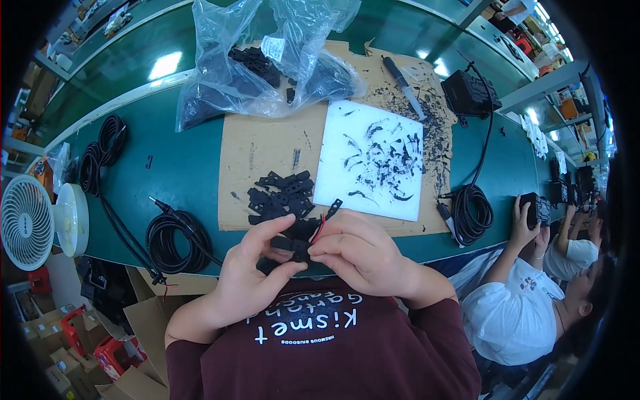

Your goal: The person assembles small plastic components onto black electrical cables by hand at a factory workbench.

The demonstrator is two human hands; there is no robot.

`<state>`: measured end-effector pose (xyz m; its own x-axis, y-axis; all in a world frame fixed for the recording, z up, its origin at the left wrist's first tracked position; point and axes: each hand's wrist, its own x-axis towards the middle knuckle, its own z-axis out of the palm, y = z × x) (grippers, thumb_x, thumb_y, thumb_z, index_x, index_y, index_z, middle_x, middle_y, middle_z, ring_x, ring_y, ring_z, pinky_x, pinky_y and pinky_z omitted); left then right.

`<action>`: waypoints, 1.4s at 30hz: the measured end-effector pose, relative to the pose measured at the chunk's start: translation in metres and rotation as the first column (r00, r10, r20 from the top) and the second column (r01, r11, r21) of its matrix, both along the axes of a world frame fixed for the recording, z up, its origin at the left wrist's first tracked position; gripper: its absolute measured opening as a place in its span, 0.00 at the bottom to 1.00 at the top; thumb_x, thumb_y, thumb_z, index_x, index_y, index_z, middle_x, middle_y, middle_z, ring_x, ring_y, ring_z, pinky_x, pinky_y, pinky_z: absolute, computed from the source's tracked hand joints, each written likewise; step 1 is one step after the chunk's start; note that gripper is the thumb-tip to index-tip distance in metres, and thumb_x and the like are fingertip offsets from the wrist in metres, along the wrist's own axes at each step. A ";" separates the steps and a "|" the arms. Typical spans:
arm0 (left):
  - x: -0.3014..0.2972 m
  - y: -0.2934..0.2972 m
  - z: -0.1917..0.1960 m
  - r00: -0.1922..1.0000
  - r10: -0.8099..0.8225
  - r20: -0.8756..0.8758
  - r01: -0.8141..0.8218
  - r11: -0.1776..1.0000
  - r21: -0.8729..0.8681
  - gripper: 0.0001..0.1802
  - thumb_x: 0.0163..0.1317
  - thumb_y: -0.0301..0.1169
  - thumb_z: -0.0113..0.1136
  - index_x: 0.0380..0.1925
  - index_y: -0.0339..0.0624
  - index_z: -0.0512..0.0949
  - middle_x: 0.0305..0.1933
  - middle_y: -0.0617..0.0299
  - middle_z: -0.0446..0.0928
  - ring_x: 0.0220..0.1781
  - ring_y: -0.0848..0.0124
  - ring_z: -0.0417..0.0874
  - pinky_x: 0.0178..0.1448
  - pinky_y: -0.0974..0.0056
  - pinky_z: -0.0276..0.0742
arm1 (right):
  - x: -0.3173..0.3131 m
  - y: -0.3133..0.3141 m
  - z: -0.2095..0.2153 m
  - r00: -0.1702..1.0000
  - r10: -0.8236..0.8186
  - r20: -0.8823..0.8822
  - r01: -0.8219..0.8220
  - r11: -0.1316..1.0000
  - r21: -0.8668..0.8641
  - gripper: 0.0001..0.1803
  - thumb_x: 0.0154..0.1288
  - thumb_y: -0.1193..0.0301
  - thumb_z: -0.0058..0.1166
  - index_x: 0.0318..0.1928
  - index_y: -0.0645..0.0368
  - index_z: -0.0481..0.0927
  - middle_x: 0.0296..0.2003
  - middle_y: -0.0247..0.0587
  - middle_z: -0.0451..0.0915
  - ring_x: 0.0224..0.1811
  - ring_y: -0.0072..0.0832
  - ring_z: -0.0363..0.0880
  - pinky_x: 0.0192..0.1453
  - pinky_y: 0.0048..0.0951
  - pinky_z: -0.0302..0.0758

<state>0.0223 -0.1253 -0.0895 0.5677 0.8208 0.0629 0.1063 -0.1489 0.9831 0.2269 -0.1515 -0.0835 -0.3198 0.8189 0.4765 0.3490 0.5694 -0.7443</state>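
Close to my body, my left hand [250, 270] curls thumb and fingers round the side of a small black plastic part [291, 247]. The fingertips of my right hand [360, 257] pinch the other side of the same part. Thin red wire [319, 231] stands up from it beside my right fingers. A black strip with holes [335, 207] juts out above my right hand; whether it joins the held part is hidden. Just beyond my hands lies a pile of similar black plastic pieces [283, 193] on a cardboard sheet [267, 150].
Black shavings cover a white board [337, 160], with a knife-like tool [403, 87] beyond it. A clear plastic bag [233, 93] holds black parts. Coiled black cables [177, 243] flank the cardboard. A white fan [30, 223] stands left; a co-worker [513, 313] holds a black box [535, 210] at right.
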 end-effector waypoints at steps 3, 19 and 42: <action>-0.003 0.001 0.003 1.000 -0.010 -0.021 0.008 0.996 -0.088 0.33 0.51 0.18 0.64 0.58 0.39 0.65 0.42 0.57 0.77 0.39 0.73 0.81 0.41 0.70 0.77 | 0.001 -0.002 0.000 1.000 0.002 0.006 -0.002 1.000 -0.013 0.12 0.48 0.82 0.60 0.36 0.62 0.77 0.33 0.43 0.75 0.33 0.36 0.74 0.35 0.31 0.71; -0.006 0.014 0.009 0.986 -0.164 0.017 0.165 0.986 -0.019 0.19 0.48 0.23 0.68 0.42 0.41 0.76 0.32 0.62 0.73 0.29 0.76 0.73 0.31 0.74 0.69 | 0.001 0.000 0.001 0.996 0.086 -0.020 -0.087 0.995 -0.045 0.10 0.51 0.80 0.59 0.35 0.62 0.76 0.35 0.42 0.73 0.35 0.38 0.74 0.38 0.32 0.72; -0.012 0.021 -0.008 0.935 -0.353 0.040 0.349 0.890 -0.295 0.09 0.55 0.21 0.62 0.37 0.35 0.75 0.32 0.60 0.78 0.35 0.76 0.78 0.39 0.72 0.73 | -0.002 0.001 -0.026 0.992 0.068 -0.107 -0.052 0.987 0.150 0.11 0.47 0.80 0.62 0.34 0.62 0.77 0.35 0.44 0.76 0.35 0.38 0.77 0.37 0.34 0.74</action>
